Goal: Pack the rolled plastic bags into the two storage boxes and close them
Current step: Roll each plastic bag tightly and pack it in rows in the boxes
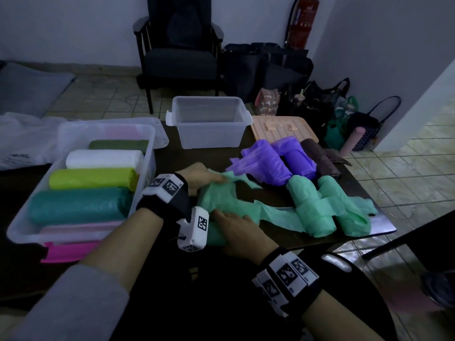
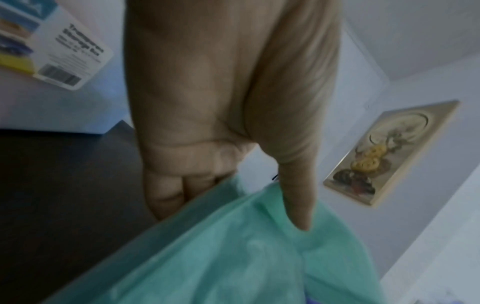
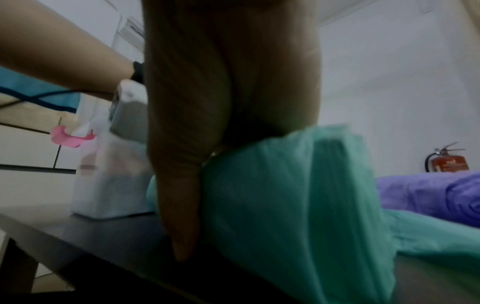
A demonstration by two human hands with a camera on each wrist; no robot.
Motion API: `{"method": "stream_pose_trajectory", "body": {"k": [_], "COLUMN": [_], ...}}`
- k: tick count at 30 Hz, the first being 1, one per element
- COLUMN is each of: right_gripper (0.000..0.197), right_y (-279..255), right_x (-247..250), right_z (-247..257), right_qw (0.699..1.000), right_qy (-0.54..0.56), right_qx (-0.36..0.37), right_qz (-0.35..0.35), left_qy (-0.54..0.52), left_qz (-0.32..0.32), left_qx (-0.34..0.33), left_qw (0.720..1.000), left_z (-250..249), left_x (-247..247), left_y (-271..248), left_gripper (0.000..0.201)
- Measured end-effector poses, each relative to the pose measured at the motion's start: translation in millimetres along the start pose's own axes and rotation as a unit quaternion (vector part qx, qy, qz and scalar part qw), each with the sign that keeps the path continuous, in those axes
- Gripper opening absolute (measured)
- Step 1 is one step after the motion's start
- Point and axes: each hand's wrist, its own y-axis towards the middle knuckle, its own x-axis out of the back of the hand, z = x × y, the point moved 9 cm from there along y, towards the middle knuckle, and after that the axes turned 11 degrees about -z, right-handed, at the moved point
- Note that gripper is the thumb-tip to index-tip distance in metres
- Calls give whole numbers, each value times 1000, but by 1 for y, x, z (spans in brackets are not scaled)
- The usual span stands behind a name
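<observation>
A partly unrolled mint green bag roll (image 1: 221,207) lies near the table's front edge, with both hands on it. My left hand (image 1: 199,177) pinches its loose end between thumb and fingers (image 2: 166,197). My right hand (image 1: 236,227) lies over the rolled part (image 3: 285,205) with fingers nearly straight and its thumb (image 3: 182,226) down the near side. The left storage box (image 1: 145,173) holds several rolls: dark green, white, lime, teal and pink. The second clear box (image 1: 209,134) stands empty at the back.
Two purple rolls (image 1: 266,163), a brown roll (image 1: 320,156) and two more mint rolls (image 1: 310,205) lie on the right of the dark table. A peach lid (image 1: 283,129) rests behind them. A pink lid (image 1: 69,252) sits under the left box. Chair and bags stand beyond.
</observation>
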Motion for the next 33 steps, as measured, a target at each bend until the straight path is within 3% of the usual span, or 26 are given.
{"method": "stream_pose_trajectory", "body": {"k": [5,7,12,17,19,21,22,23,25,29,33], "right_gripper": [61,65,69,68,67,68,68,68,68,68,65], "right_y": [8,8,5,6,7,7,8,8,8,8,7], "right_x": [7,2,-6,-7,-8,-8,-8,-8,-7,-7,-8], "right_z": [0,0,4,7,8,7,7,8,8,9,11], "right_qw": [999,1000,999,999,999,999,999,999,999,999,997], "right_qy": [-21,-16,4,-5,-12,-14,-16,-19,-20,-23,-33], "right_qx": [24,27,21,28,28,28,28,30,32,36,52], "right_qz": [-12,6,24,34,34,30,29,27,25,31,40], "left_qy": [56,70,14,-18,26,143,205,264,379,524,529], "left_qz": [-181,-235,-239,-282,-306,-354,-363,-350,-264,-63,-12], "left_qx": [-123,-138,-125,-125,-122,-143,-166,-187,-209,-145,-97], "left_qw": [974,959,963,951,944,913,894,879,862,837,843], "left_z": [-44,-54,-63,-79,-83,-90,-94,-95,-84,-21,32], "left_x": [46,59,69,88,92,95,91,82,54,5,-8], "left_y": [2,1,3,1,0,-9,-15,-18,-15,-2,16], "left_gripper": [14,11,12,13,20,44,46,43,35,53,76]}}
